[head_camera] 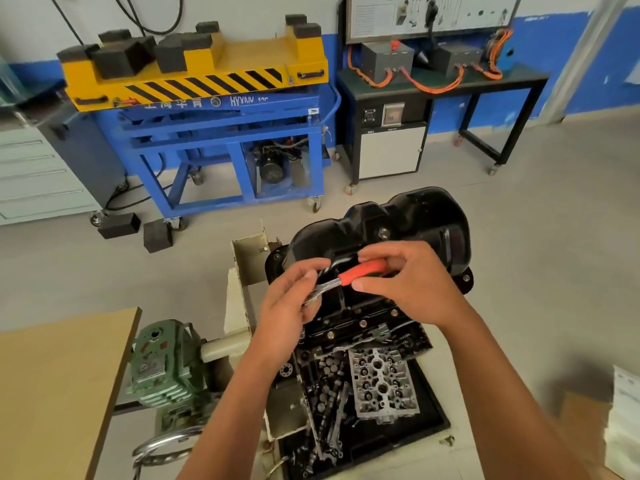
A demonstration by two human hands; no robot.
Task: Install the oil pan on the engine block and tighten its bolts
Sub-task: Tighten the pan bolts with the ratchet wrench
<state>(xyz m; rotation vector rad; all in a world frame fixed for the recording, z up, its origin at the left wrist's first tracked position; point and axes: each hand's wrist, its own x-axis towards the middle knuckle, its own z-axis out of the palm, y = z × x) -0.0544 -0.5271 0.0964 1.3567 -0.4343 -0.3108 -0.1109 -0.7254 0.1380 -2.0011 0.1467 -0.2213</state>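
Head view, nearest first: a black tray (437, 407) holds a grey cylinder head (381, 386) and loose shafts. Above it, the left hand (287, 299) curls its fingers round the bare metal end of a wrench (360, 271), pinching it, while the right hand (408, 282) wraps thumb and fingers about the red grip. What the left fingers do at the wrench head is hidden by blur, so I cannot tell whether a socket is fitted. Just beyond the hands, the oil pan (415, 216) sits on the engine block (408, 336), its flat rim down against it, and a bolt (362, 322) shows on the near edge, with another at the right corner. The pan is glossy black, deep and lumpy, with rounded shoulders and a plug on its top face. It is probably thin pressed steel: stiff, fairly light, and slick where painted. If it needs shifting, the rim or both long sides give the surest hold. The wrench is rigid, and it is best gripped far out on the red handle for leverage. A blue and yellow cart (207, 109) stands well apart at the wall.
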